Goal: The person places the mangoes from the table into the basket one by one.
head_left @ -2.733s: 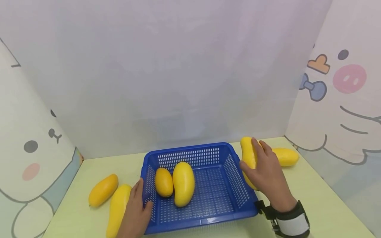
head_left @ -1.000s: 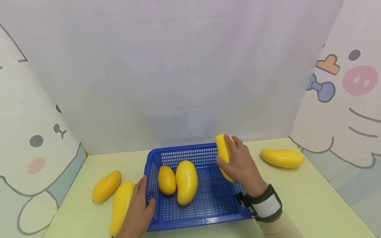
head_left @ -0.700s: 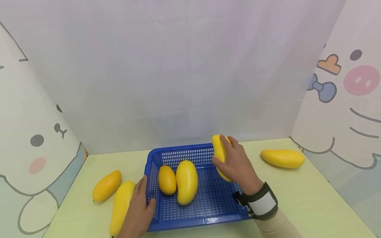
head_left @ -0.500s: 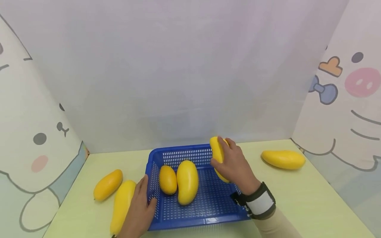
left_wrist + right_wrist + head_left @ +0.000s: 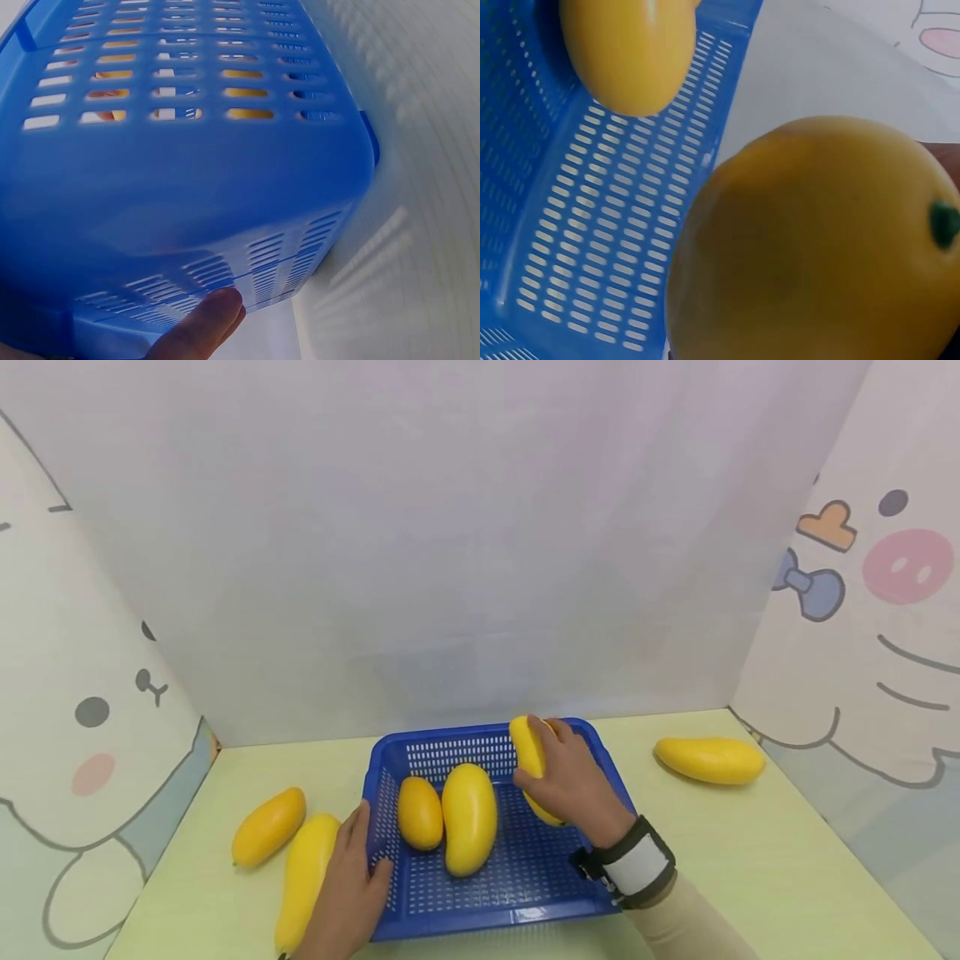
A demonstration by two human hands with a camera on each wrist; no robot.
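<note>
My right hand (image 5: pixel 573 781) grips a yellow mango (image 5: pixel 528 752), tilted, over the right half of the blue plastic basket (image 5: pixel 487 929). That mango (image 5: pixel 817 247) fills much of the right wrist view, its small green stem end showing. Two mangoes lie side by side in the basket: a small orange-yellow mango (image 5: pixel 420 814) and a larger yellow mango (image 5: pixel 470 818). My left hand (image 5: pixel 348 889) holds the basket's left side, fingers along the outer wall and thumb over the rim. In the left wrist view, a fingertip (image 5: pixel 221 304) touches the slotted wall.
An orange-yellow mango (image 5: pixel 268 827) and a long yellow mango (image 5: pixel 306 885) lie on the table left of the basket, the long one partly behind my left hand. Another yellow mango (image 5: pixel 710 760) lies at the right. A pale curtain (image 5: pixel 465 552) closes off the table's back.
My right hand has carried the gripped mango leftward from the table right of the basket to over its interior. My left hand stays at the basket's left side.
</note>
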